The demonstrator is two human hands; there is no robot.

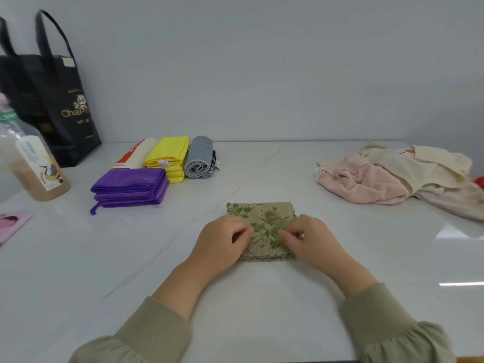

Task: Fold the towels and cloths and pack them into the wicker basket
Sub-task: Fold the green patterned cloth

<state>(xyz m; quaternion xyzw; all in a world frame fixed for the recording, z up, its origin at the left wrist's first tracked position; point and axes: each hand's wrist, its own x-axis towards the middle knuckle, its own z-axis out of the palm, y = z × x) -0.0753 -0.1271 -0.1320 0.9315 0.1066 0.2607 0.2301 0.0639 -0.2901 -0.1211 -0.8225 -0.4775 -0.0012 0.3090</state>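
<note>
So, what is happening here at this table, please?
A person is folding a green floral cloth on the white table; the left hand and the right hand both pinch it with curled fingers. To the far left lie folded ones: a purple cloth, a yellow cloth, a rolled grey towel and a cream cloth. At the right a pink towel and a beige cloth lie crumpled. No wicker basket is in view.
</note>
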